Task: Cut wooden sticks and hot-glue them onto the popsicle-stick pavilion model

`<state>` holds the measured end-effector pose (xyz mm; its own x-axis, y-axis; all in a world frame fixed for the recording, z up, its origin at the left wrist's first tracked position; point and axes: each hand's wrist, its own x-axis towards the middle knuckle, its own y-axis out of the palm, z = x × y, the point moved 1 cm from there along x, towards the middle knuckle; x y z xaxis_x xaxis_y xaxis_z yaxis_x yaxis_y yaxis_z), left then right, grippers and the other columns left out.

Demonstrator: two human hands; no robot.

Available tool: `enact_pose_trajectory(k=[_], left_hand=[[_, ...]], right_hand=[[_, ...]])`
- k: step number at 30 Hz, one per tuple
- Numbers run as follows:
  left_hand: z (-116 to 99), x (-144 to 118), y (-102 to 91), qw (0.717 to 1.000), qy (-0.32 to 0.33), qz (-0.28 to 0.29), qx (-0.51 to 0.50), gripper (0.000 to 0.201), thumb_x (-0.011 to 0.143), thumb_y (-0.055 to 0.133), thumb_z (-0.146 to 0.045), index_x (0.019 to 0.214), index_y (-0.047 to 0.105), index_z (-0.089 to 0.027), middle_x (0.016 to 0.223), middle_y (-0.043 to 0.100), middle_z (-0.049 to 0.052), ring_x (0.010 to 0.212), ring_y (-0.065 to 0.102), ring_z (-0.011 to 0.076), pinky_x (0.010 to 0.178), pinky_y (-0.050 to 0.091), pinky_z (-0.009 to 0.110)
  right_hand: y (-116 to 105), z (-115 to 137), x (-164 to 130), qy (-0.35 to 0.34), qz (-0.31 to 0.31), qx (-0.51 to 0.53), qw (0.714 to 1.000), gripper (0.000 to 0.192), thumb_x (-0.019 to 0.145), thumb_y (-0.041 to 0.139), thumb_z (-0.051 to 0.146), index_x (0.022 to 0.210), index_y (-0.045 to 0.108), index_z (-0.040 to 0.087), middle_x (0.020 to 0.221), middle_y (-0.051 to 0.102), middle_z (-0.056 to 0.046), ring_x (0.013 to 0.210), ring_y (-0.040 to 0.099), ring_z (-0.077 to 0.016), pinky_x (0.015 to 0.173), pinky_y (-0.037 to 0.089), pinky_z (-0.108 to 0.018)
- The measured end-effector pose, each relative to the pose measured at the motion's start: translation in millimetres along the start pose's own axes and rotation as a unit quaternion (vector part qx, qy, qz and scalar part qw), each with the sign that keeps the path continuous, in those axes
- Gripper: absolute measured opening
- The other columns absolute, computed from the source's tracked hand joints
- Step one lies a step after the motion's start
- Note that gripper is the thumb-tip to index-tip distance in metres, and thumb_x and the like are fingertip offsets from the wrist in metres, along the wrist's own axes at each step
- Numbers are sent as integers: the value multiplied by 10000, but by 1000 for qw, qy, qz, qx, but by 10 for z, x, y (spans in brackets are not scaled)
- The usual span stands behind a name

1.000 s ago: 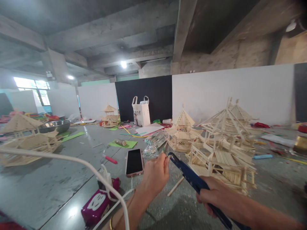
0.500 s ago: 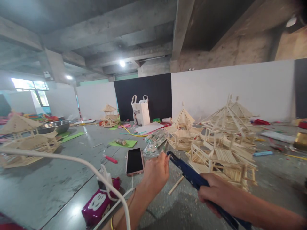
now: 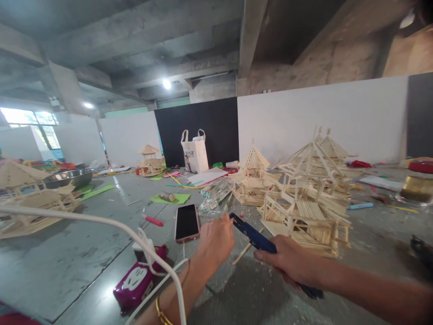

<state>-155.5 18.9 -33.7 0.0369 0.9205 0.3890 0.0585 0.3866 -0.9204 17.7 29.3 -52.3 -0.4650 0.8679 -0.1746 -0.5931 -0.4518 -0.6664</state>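
Note:
My right hand [image 3: 294,259] is wrapped round a long dark-blue hand tool [image 3: 252,234], plier-like, with a narrow hooked tip pointing up and left. At that tip, the fingers of my left hand [image 3: 216,237] are pinched together. Whatever they hold is too small or hidden to name. Beneath the tool a thin wooden stick [image 3: 244,253] lies on the grey table [image 3: 237,293]. Just right of it stands a pavilion model of wooden sticks [image 3: 306,212], with railings and an open-framed roof. A smaller stick pavilion [image 3: 254,180] is behind the tool.
Left of my hand lie a phone [image 3: 187,222], a purple power strip [image 3: 137,282] and a pink pen [image 3: 153,220]. A white cable [image 3: 131,237] arches across the front left. Further off are another stick model [image 3: 30,194], a metal bowl [image 3: 69,177], a white bag [image 3: 195,155] and a jar [image 3: 419,187].
The camera view has shifted slightly, so the scene sits a little further up and left. My left fingers stay at the tip of the tool, which my right hand still grips.

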Motion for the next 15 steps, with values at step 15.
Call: enact_pose_trajectory(k=[15], left_hand=[[-50,1,41,999,7,46,-3,269,865,323,-254,862,579,-168,755,669,92,726,632,214,591,365,275]], right_hand=[[118,-183,40,72,50,115,990,440,774,428,456,427,336,202,286,316,72,214,323,-76,204,314,-192]])
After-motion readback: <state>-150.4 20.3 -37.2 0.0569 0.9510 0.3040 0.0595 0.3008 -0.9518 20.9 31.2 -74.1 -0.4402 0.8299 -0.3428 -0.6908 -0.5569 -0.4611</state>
